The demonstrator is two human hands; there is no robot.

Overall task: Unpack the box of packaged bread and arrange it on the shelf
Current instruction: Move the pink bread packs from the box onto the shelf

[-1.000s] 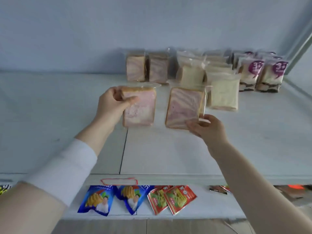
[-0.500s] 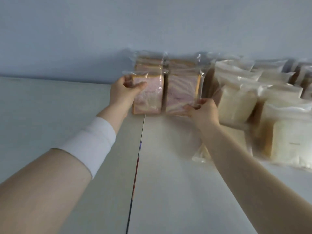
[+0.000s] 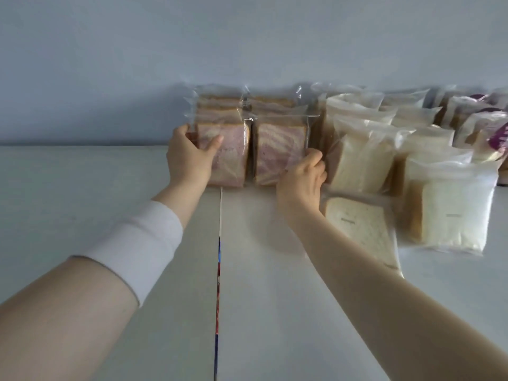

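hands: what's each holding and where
Left hand grips the left marbled pack by its left edge; right hand pinches the right marbled pack at its right edge.

Straight ahead of you: left marbled pack (image 3: 231,158) is a pink-and-cream swirl, right marbled pack (image 3: 277,155) has the same swirl in wider bands, both with tan crusts. White bread packs (image 3: 360,166) plain cream. Far-right packs (image 3: 500,136) have purple labels. Shelf (image 3: 82,202) white, wall (image 3: 247,50) pale blue-grey, your wristband (image 3: 137,243) white.

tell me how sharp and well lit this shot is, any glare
Head view: dim, even light, soft overall; glare streaks on the clear wrap of the left marbled pack and right marbled pack; purple-labelled packs at the right edge smeared and stretched; right hand throws a faint shadow on the shelf.
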